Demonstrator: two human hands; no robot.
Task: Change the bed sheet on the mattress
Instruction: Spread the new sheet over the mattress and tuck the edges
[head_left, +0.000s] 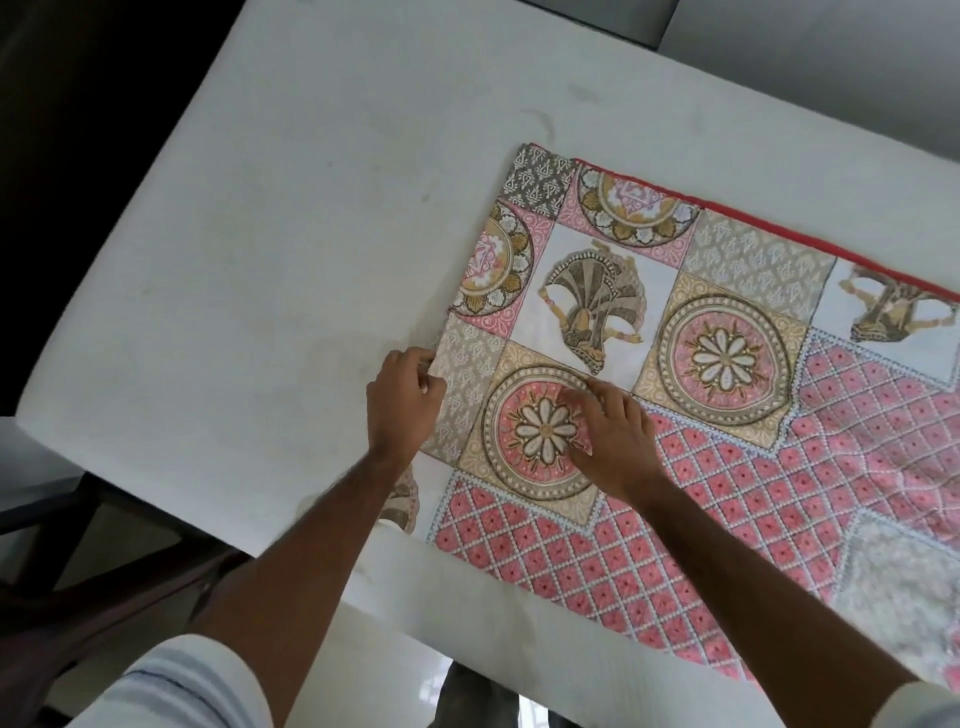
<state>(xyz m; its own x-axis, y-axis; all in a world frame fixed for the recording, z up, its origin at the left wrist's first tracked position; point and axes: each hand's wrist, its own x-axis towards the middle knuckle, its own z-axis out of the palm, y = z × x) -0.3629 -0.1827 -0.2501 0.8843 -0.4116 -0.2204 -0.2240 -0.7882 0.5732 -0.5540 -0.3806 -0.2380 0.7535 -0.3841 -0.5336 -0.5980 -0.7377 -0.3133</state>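
Mattress (218, 249), folded bed sheet (727, 415) atop, left hand (402, 397) gripping edge

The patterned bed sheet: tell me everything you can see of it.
The bed sheet is printed cloth, still partly folded, lying flat on the right part of the bare white mattress. Its print has pink lattice areas, round flower medallions, beige motif squares and white squares with fan-like figures; a red hem runs along the far edge. It runs out of view on the right. The left hand pinches its left edge, and the right hand rests flat on a flower medallion.
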